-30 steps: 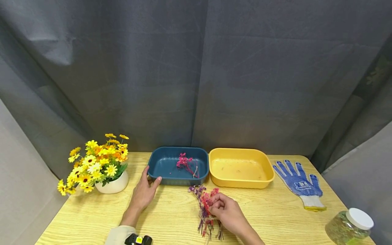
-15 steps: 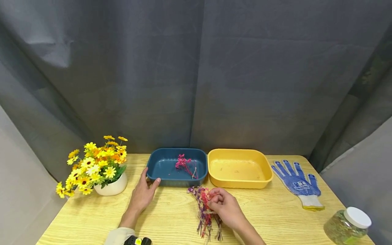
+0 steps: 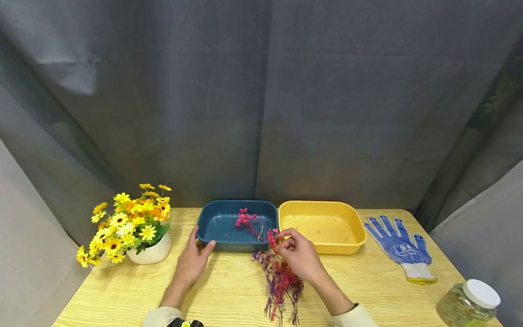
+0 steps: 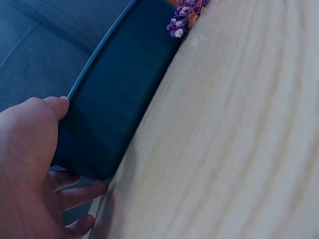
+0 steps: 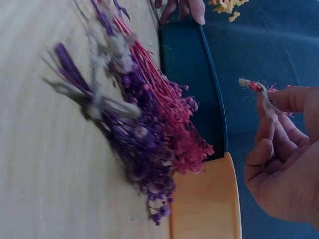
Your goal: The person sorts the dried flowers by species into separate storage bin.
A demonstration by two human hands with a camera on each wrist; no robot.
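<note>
My right hand [image 3: 301, 256] pinches a small sprig of pink dried flowers [image 3: 273, 238] between thumb and index finger, above the near edge of the trays. In the right wrist view, twine is wrapped around the stem end of the sprig [image 5: 261, 91]. Below it on the table lie bunches of purple dried flowers [image 5: 142, 134] and pink dried flowers [image 5: 169, 119]. My left hand [image 3: 192, 261] grips the near left corner of the blue tray [image 3: 241, 246], thumb on its rim [image 4: 82, 74]. Inside that tray rests another pink sprig [image 3: 245, 219].
A yellow tray [image 3: 341, 248] stands against the blue tray's right side. At the left is a white pot [image 3: 151, 253] of yellow artificial flowers [image 3: 122, 227]. A blue dotted work glove [image 3: 402, 247] and a white-lidded jar [image 3: 467, 302] are at the right. A grey curtain hangs behind.
The right hand has lifted the pink sprig off the bunches and moved it up toward the trays. The left hand stays on the blue tray.
</note>
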